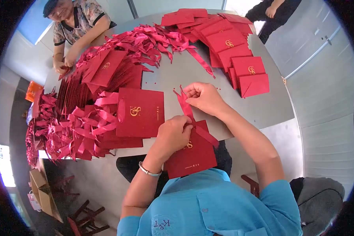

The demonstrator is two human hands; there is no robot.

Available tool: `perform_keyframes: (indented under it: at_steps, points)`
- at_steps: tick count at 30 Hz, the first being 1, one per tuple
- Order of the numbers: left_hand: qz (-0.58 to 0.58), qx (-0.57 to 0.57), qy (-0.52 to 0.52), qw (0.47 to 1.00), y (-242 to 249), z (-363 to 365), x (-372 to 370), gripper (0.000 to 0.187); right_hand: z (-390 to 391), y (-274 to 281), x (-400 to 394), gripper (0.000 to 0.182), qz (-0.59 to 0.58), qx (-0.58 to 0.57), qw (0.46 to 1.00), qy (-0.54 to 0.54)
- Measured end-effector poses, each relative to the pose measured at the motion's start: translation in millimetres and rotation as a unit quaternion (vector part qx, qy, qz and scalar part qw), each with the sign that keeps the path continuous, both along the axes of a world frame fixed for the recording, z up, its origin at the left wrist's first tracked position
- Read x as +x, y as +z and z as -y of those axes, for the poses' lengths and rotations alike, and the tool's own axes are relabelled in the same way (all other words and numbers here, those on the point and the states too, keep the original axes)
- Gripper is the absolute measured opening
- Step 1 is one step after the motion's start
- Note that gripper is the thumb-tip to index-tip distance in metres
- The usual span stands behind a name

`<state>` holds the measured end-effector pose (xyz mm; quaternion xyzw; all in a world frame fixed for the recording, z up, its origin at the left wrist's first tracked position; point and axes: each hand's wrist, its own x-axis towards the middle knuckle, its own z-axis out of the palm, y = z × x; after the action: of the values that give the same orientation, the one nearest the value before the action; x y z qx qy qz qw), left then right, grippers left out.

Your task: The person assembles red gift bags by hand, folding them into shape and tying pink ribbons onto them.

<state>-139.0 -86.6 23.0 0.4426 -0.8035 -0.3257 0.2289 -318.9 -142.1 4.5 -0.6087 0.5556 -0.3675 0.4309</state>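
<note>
A red paper bag [194,159] with gold print lies at the table's near edge, against the blue shirt. My left hand [175,133] is closed at the bag's top edge, pinching the base of a red ribbon [185,104] there. Higher up, the fingers of my right hand [200,96] are closed on the same ribbon near its pointed ends. Another ribbon length [205,135] hangs across the bag to the right. Just left of my hands, a larger red bag [141,112] lies flat on a stack with ribbon handles.
Red ribbons [145,41] lie heaped at the table's far side. Flat red bags [228,43] overlap at the back right; more bags and ribbons [82,126] crowd the left. A person [80,27] works across the table; another [273,13] stands back right. Stools [86,220] are below left.
</note>
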Motion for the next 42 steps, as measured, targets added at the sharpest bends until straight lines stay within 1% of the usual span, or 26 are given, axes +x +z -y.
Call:
perform_keyframes:
  at_steps: [3,5,10,12,13,15,18,20,23,26,30,32,35,37,38,40,41,42]
  points:
    - [0.017,-0.007,0.008,1.0,-1,-2,-2,0.017,5,-4,3,0.025,-0.019,-0.019,1.0,-0.001]
    - [0.052,-0.034,0.025,0.998,-4,-5,-5,0.017,7,-6,4,0.024,-0.023,-0.02,1.0,0.0]
    - [0.023,-0.051,0.034,0.998,-5,-7,-5,0.016,8,-2,7,0.025,-0.063,-0.034,0.997,-0.002]
    - [0.016,-0.057,0.037,0.998,-6,-7,-4,0.016,9,-8,6,0.024,-0.113,-0.118,0.986,0.002]
    - [0.022,-0.057,0.03,0.998,-7,-7,-3,0.016,9,-9,6,0.024,-0.115,-0.121,0.986,0.002]
    - [0.027,-0.062,0.024,0.997,-8,-6,-3,0.015,12,-9,6,0.022,-0.205,-0.214,0.955,0.005]
    - [0.023,-0.07,0.027,0.997,-8,-7,-3,0.015,10,-9,11,0.02,-0.204,-0.25,0.946,-0.021]
    - [0.037,-0.072,0.031,0.996,-10,-7,-3,0.014,10,-10,13,0.018,-0.22,-0.25,0.943,-0.032]
    - [0.009,-0.084,0.033,0.996,-13,-7,-3,0.014,13,-13,15,0.018,-0.231,-0.243,0.941,-0.043]
    - [0.015,-0.082,0.035,0.996,-11,-8,-3,0.014,12,-13,13,0.017,-0.239,-0.257,0.935,-0.045]
    - [0.015,-0.081,0.037,0.996,-11,-8,-3,0.015,7,-11,14,0.018,-0.226,-0.256,0.939,-0.045]
    - [0.033,-0.076,0.037,0.996,-11,-8,-3,0.015,2,-7,13,0.018,-0.217,-0.256,0.941,-0.048]
    - [0.035,-0.074,0.042,0.996,-13,-8,-4,0.016,-6,-1,12,0.018,-0.198,-0.243,0.949,-0.03]
    - [0.043,-0.073,0.043,0.995,-13,-8,-4,0.016,-11,2,13,0.016,-0.207,-0.296,0.932,0.027]
    - [0.051,-0.073,0.045,0.995,-13,-8,-4,0.016,-11,1,12,0.016,-0.207,-0.295,0.932,0.026]
    - [0.051,-0.076,0.042,0.995,-12,-8,-4,0.016,-9,1,11,0.012,-0.248,-0.351,0.897,0.108]
    - [0.049,-0.08,0.042,0.995,-12,-8,-3,0.017,-7,-1,10,0.012,-0.247,-0.35,0.897,0.107]
    - [0.051,-0.08,0.041,0.995,-12,-8,-3,0.017,-3,-3,8,0.011,-0.281,-0.367,0.879,0.115]
